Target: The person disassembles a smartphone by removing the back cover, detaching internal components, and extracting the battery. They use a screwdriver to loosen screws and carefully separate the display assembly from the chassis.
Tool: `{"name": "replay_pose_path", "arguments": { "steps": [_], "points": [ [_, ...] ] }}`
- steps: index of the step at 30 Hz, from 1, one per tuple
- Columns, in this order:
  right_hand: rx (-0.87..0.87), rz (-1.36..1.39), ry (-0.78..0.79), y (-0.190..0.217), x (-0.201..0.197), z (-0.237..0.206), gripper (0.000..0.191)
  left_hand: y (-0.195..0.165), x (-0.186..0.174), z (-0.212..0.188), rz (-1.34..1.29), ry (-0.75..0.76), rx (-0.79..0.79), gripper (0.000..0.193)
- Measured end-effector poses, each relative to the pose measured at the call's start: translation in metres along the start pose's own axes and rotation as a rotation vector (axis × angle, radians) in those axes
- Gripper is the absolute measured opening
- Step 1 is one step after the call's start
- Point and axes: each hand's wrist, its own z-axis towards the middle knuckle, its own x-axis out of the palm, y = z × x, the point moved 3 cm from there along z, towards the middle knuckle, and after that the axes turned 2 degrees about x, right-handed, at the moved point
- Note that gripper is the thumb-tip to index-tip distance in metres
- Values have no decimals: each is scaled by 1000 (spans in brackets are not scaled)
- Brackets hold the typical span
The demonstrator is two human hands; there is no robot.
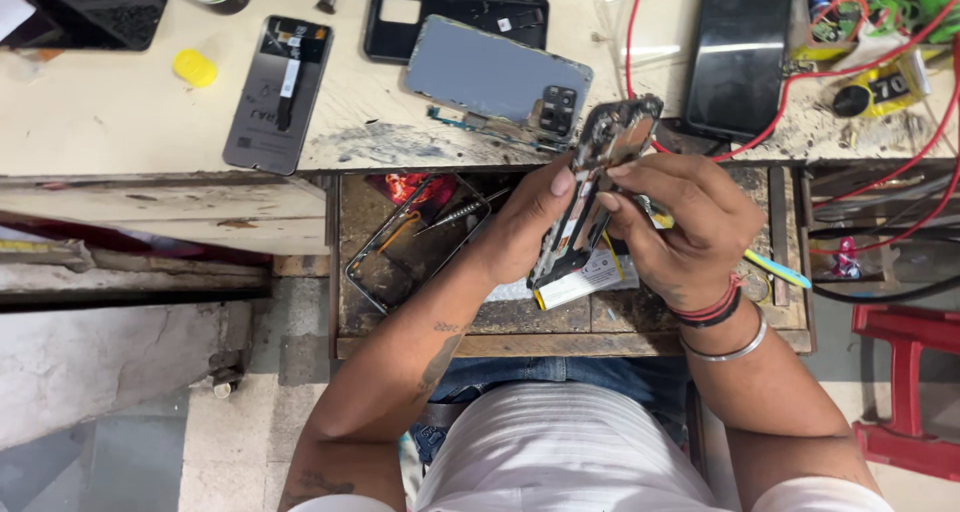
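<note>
Both my hands hold an opened phone body (600, 182), seen edge-on and tilted, above an open wooden drawer (370, 347). My left hand (525, 222) grips its left side with the thumb up on the frame. My right hand (690, 227) clasps the right side, fingers pressing near the upper middle. A white battery edge (580, 287) shows at the phone's lower end. A yellow and teal tool (775, 267) pokes out beneath my right hand.
On the worn bench lie a grey back cover (495, 77), a black phone case (455, 17), a display panel (278, 92), a black phone (738, 52), a yellow cap (194, 68) and red wires (870, 57). A red stool (905, 392) stands at right.
</note>
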Motion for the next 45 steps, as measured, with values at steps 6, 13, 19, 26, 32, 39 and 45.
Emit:
{"name": "replay_pose_path", "arguments": {
  "steps": [6,13,19,26,32,39,45],
  "points": [
    [4,-72,-7,4,-1,3,23,11,1,1,3,-32,-127,73],
    [0,-104,-38,4,1,1,24,12,2,-1,9,-28,-165,72],
    [9,-147,-52,6,4,0,24,12,2,-3,20,-47,-188,72],
    [4,-184,-43,9,4,-2,25,16,0,-5,104,-56,-193,73],
    [37,-212,-16,13,7,-4,27,14,1,-1,219,-56,-158,77],
    [49,-213,-14,12,8,-5,26,7,4,1,317,-42,-42,76],
    [77,-179,-18,8,6,-5,20,10,6,2,185,-45,-257,82]
  ]
}}
